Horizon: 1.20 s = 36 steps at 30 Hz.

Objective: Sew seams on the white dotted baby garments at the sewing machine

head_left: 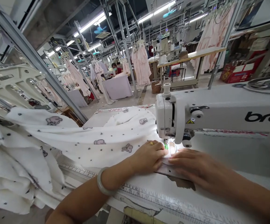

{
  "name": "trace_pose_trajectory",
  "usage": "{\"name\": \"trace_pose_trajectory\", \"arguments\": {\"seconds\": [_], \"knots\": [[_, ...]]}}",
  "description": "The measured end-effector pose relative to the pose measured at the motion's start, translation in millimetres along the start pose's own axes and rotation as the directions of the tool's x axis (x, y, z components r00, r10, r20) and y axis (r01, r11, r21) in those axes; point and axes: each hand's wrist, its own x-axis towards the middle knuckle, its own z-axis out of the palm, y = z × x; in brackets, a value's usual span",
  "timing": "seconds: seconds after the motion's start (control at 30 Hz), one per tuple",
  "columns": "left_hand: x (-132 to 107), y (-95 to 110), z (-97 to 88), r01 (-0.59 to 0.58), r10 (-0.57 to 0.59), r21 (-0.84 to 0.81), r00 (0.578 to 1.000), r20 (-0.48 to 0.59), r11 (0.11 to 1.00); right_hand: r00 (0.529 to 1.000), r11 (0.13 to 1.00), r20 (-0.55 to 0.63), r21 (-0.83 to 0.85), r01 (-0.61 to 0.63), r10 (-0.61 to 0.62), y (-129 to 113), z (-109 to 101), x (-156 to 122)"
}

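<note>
White plush fabric (111, 133) printed with grey elephants and small dots lies across the sewing table and runs under the head of a white sewing machine (167, 115). My left hand (150, 155), with a pale bangle on its wrist, has its fingers curled on the fabric's edge just left of the green-marked presser foot (166, 145). Close on the other side, my right hand (193, 165) is somewhat blurred, its fingers stretched out flat with the tips beside the lit needle area. My fingers hide part of the fabric's edge.
A printed ruler strip (148, 197) runs along the table's front. More of the fabric hangs in folds off the left side. A metal post (48, 71) slants up at left. Beyond are hanging pink garments (140, 63), a wooden-edged table (190, 57) and a seated person.
</note>
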Motion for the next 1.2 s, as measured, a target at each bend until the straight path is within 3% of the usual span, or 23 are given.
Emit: {"name": "trace_pose_trajectory", "arguments": {"seconds": [0.13,0.27,0.53,0.77,0.87,0.97,1.07,1.2], "knots": [[-3.3,1.3,0.8,0.000,0.001,0.020,1.000,-0.029,1.000,1.000,0.995,-0.001,-0.094,0.014,-0.014,6.7,-5.5,3.3],[-6.5,2.3,1.1,-0.013,0.019,0.082,0.997,-0.074,0.997,0.993,0.999,0.109,-0.003,-0.042,0.042,2.1,-0.7,4.8],[-4.5,8.2,5.1,-0.044,0.064,0.118,0.983,-0.172,0.992,0.988,0.998,0.146,0.010,-0.057,0.055,1.3,3.9,4.5],[-3.6,6.1,4.9,-0.140,0.160,0.194,0.983,-0.089,0.971,0.993,0.999,0.118,-0.027,-0.025,0.028,0.1,-0.1,4.5],[-4.9,5.7,4.7,-0.178,0.208,0.254,0.973,-0.096,0.951,0.998,0.998,0.049,-0.066,-0.024,0.027,1.1,-0.6,3.8],[-7.8,6.6,4.1,-0.205,0.247,0.294,0.963,-0.111,0.933,0.996,0.996,0.063,-0.078,-0.053,0.057,1.2,0.9,3.1],[-10.6,7.7,2.3,-0.195,0.227,0.282,0.970,-0.085,0.939,0.992,0.994,0.099,-0.081,-0.076,0.084,0.5,3.0,2.8],[-10.3,5.5,-0.4,-0.145,0.161,0.253,0.986,-0.046,0.957,0.994,0.982,0.043,-0.164,-0.096,0.104,3.4,6.9,1.0]]}}
